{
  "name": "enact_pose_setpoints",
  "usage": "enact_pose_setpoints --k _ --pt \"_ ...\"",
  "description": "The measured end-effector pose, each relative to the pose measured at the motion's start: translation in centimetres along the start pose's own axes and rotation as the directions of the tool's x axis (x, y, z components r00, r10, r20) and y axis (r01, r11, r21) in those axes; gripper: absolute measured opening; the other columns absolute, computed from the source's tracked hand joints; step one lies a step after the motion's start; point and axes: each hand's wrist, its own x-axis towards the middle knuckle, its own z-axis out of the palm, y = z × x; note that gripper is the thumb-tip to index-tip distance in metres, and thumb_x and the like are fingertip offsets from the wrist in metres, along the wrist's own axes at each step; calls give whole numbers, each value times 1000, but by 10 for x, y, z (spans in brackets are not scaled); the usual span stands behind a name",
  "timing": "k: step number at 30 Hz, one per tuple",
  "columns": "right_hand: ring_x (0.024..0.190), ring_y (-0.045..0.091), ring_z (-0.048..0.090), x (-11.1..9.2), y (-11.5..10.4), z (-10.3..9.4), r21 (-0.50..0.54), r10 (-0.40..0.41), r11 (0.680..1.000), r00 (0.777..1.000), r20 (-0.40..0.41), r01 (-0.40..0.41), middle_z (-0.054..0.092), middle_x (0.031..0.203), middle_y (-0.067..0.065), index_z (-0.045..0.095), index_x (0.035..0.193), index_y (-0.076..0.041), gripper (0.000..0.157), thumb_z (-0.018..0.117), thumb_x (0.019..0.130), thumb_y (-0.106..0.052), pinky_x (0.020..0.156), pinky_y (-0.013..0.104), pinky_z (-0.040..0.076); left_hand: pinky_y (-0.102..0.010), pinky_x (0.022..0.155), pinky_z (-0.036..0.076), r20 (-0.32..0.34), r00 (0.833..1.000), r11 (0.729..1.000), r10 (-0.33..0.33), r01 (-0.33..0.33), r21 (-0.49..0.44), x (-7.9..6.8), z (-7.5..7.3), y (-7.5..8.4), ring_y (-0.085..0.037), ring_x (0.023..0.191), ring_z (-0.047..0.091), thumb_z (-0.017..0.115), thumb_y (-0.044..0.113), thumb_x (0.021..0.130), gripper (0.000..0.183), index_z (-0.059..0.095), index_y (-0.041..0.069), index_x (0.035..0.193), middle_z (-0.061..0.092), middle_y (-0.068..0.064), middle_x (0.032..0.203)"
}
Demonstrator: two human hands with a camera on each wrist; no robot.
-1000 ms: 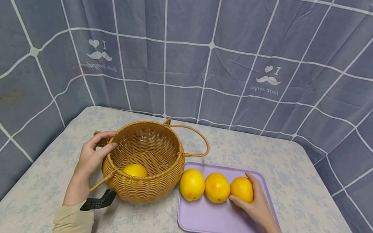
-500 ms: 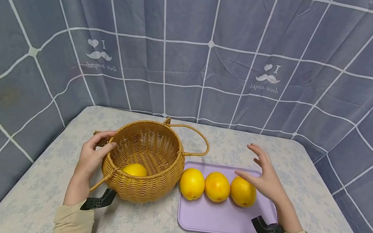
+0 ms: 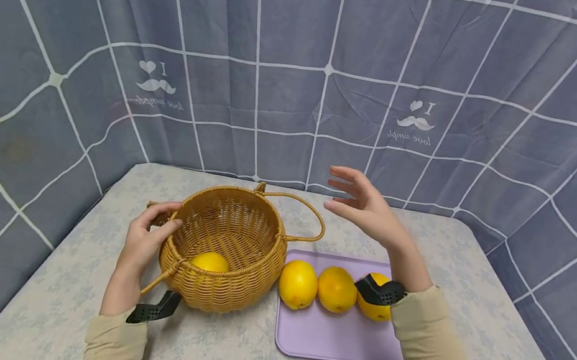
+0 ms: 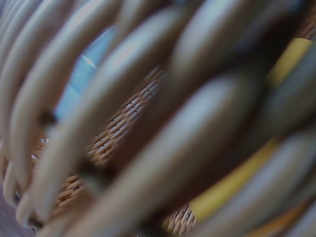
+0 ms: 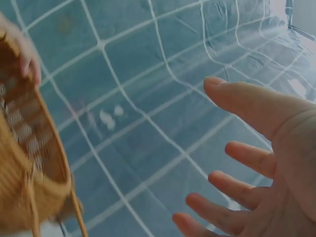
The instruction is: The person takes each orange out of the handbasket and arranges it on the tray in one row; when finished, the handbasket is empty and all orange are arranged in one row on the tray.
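A wicker basket [image 3: 243,289] leans with its mouth toward me, one yellow fruit [image 3: 211,261] inside it. My left hand [image 3: 141,242] grips the basket's left rim, thumb over the inner edge. In the left wrist view, blurred wicker strands [image 4: 148,163] fill the picture, with yellow showing through gaps. My right hand [image 3: 366,208] is raised beyond the purple tray, right of the basket handle [image 3: 312,210], fingers spread and holding nothing. On the tray [image 3: 331,341] sit three yellow, orange-like fruits: a left one [image 3: 297,285], a middle one [image 3: 337,290] and a right one [image 3: 377,310], partly covered by the wrist strap.
A pale floral cloth covers the table [image 3: 216,351]. Behind it hangs a grey-blue curtain [image 3: 289,104] with white grid lines. The looped handle juts from the basket's right side, over the table behind the tray.
My right hand has left the rightmost fruit, first lifting away, then moving up and left toward the basket handle. The fruit stays on the tray. My left hand has kept its hold.
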Motion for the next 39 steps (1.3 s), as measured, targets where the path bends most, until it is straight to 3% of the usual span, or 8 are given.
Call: enact_pose_setpoints --k 6,12,16,20,30,35,39 --pt "127 25 43 41 -9 32 135 -19 991 995 96 6 39 142 8 39 140 -7 56 64 90 -13 97 39 41 -30 84 34 0 999 999 52 -52 7 -1 0 -1 -11 97 45 62 18 90 32 62 8 121 55 2 112" --pt "119 20 52 78 -12 71 167 17 985 985 170 -46 49 135 4 47 136 -12 50 64 89 -14 95 35 43 -33 86 34 22 1000 1000 16 -16 -3 -1 -1 3 -11 99 44 61 15 91 33 60 5 123 53 -1 114" --pt "113 20 56 96 -10 95 207 33 975 968 249 -86 51 133 8 48 135 -10 48 63 89 -13 93 36 45 -32 88 33 28 999 1000 -17 17 0 0 -1 6 -10 101 43 60 11 91 34 58 4 125 52 -6 120" --pt "113 23 56 111 -3 117 281 77 943 939 336 -178 50 133 14 48 134 -6 47 62 90 -10 93 38 45 -32 89 33 23 999 1000 -29 29 -8 1 -1 7 -10 101 44 60 9 91 34 59 4 125 52 -7 120" --pt "112 18 55 127 31 152 326 162 885 875 455 -334 48 134 19 45 134 -1 44 58 91 -4 98 46 39 -31 89 33 13 1000 1000 -10 10 -28 3 1 7 -11 99 45 60 7 90 34 59 3 124 54 -9 118" --pt "109 17 56 124 40 161 278 173 898 855 488 -341 52 130 15 47 133 -3 43 59 91 -5 98 45 40 -31 87 32 17 1000 1000 6 -5 -22 2 1 9 -11 98 44 61 7 90 33 60 3 123 54 -10 115" --pt "104 16 59 123 43 165 216 177 924 852 493 -317 55 127 13 52 129 -5 42 63 89 -7 90 37 47 -33 86 33 22 1000 1000 6 -6 -6 2 0 9 -12 97 44 60 10 91 32 60 4 122 54 -9 114"
